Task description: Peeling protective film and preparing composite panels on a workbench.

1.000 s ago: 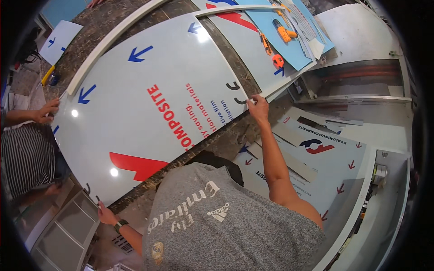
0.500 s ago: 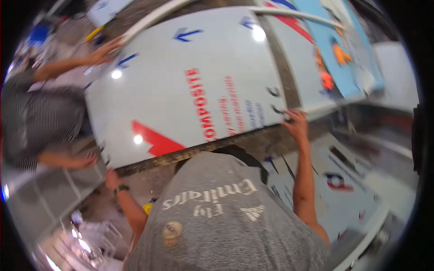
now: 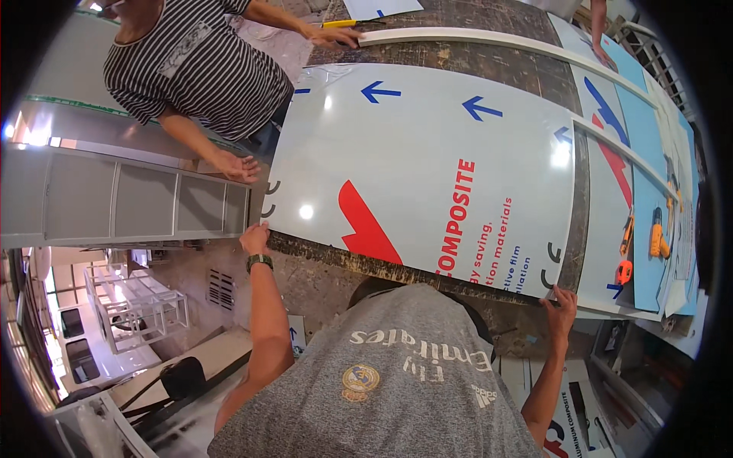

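Observation:
A large white composite panel (image 3: 412, 145), printed in red and blue, lies flat in front of me. My left hand (image 3: 256, 238), with a dark watch at its wrist, grips the panel's near left corner. At the near right corner my right hand (image 3: 561, 307) pinches the edge, thumb and fingers round it. Beyond the panel runs a long white strip (image 3: 473, 34). A co-worker in a striped shirt rests one hand (image 3: 334, 37) at the strip's left end; that person's other hand (image 3: 238, 166) hovers open beside the panel's left edge.
The panel lies on a worn dark worktable (image 3: 527, 72). Further right are a second white strip (image 3: 622, 153), an orange cutter (image 3: 626, 248), an orange power tool (image 3: 658, 235) and light-blue sheets (image 3: 649, 130). Another person's hand (image 3: 603, 57) reaches in there. A grey framed panel (image 3: 145, 198) stands left.
My view has swung, so the panel sits further right and lower in the picture. More table shows between its far left corner and the long strip. Both my hands stay at its near corners.

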`<action>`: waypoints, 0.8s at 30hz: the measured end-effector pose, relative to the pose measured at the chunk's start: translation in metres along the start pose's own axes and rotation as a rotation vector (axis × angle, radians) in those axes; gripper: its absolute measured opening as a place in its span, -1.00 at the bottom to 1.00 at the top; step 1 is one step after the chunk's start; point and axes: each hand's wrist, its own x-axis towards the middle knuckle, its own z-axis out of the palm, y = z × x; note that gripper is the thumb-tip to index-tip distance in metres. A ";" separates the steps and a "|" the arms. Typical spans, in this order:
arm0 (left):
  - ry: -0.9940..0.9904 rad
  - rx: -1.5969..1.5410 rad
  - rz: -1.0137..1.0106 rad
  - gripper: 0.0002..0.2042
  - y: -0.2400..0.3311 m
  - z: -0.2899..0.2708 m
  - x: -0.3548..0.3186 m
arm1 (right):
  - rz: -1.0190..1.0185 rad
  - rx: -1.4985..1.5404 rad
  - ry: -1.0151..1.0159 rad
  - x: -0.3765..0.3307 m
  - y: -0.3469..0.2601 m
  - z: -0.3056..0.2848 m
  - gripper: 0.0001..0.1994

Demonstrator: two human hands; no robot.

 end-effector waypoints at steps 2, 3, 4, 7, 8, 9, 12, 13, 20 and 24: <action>-0.028 -0.014 0.014 -0.48 0.005 0.003 0.007 | 0.059 -0.007 -0.024 -0.001 -0.004 0.003 -0.39; -0.039 -0.021 0.021 -0.49 0.005 0.001 0.008 | 0.087 -0.010 -0.036 0.003 -0.005 0.005 -0.38; -0.046 -0.029 0.026 -0.49 0.010 0.004 0.009 | 0.150 0.001 0.002 0.003 0.003 0.009 -0.37; -0.064 0.073 0.017 -0.46 0.021 0.006 0.009 | 0.271 0.001 0.108 0.024 0.001 0.031 -0.34; -0.073 0.104 0.017 -0.44 0.025 0.006 0.007 | 0.332 -0.010 0.169 0.040 -0.007 0.038 -0.35; -0.103 0.109 -0.004 -0.42 0.029 0.007 0.008 | 0.341 0.040 0.211 0.059 -0.011 0.044 -0.35; -0.200 0.122 -0.031 -0.37 0.037 0.001 0.003 | 0.345 -0.043 0.278 0.111 -0.040 0.050 -0.33; -0.227 0.151 -0.074 -0.34 0.044 0.001 0.000 | 0.309 -0.152 0.259 0.121 -0.050 0.050 -0.30; -0.239 0.271 -0.073 -0.29 0.057 -0.014 0.012 | 0.608 -0.265 0.471 0.158 -0.077 0.061 -0.23; -0.238 0.222 -0.086 -0.27 0.074 -0.018 0.003 | 0.687 0.056 0.200 0.177 -0.054 0.015 -0.20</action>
